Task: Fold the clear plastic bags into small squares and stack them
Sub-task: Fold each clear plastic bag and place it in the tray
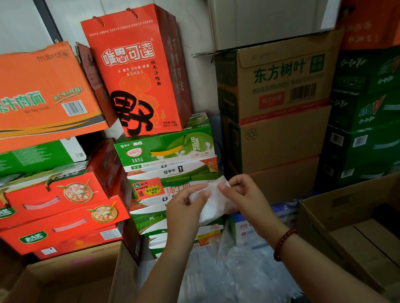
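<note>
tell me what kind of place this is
Probably a shop stockroom or storage corner: stacked drink cartons, an instant noodle case and brown shipping boxes fill the wall, with open cardboard boxes beside the person.

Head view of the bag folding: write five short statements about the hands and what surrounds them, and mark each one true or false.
1. Both hands hold the folded clear plastic bag. True: the left hand and the right hand each pinch it in mid-air.
2. The beaded bracelet is on the left wrist. False: it is on the right wrist.
3. An open cardboard box stands to the right of the arms. True.
4. The tall red gift bag lies flat on the floor. False: it stands upright on a green drink carton.
5. Loose clear plastic lies below the hands. True.
</note>
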Available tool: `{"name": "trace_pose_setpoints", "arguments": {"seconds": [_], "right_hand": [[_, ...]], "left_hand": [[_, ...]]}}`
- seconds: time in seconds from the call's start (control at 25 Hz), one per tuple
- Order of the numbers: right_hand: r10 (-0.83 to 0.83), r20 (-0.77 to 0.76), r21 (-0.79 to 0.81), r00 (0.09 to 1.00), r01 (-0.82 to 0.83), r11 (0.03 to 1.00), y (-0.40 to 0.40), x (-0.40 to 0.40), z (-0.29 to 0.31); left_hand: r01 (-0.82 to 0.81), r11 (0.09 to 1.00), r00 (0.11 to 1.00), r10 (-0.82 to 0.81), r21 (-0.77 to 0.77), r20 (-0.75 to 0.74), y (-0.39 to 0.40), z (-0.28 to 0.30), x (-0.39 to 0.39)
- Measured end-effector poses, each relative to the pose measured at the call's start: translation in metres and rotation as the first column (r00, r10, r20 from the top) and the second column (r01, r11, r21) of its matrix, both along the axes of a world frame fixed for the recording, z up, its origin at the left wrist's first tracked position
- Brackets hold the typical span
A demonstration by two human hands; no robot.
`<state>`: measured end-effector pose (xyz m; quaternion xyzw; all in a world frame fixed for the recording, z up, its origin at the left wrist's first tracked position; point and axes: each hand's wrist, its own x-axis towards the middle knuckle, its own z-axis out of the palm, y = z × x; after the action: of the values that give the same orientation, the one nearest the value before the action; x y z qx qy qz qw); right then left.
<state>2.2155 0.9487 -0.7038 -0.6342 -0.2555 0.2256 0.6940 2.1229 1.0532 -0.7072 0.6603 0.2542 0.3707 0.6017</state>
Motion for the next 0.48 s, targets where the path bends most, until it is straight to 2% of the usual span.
{"name": "trace_pose_setpoints", "arguments": {"seconds": [0.08,0.24,0.48], "right_hand": [[0.007,-0.012,-0.016,1.0,-0.007,1.0,0.0,-0.001,0.0],[-0.045,0.089,-0.046,0.995,0.05,0.998,0.003,-0.002,-0.004],[-0.196,0.341,-0.069,0.919,0.233,0.97,0.008,-0.011,-0.009]], "left_hand": [[0.019,0.999,0.999,-0.018,0.027,-0.027,-0.004,0.0,0.0],[0.053,0.999,0.998,-0.053,-0.004,-0.017,-0.01,0.002,0.002],[-0.077,0.997,0.997,0.077,0.021,-0.01,-0.023,-0.003,0.009]]}}
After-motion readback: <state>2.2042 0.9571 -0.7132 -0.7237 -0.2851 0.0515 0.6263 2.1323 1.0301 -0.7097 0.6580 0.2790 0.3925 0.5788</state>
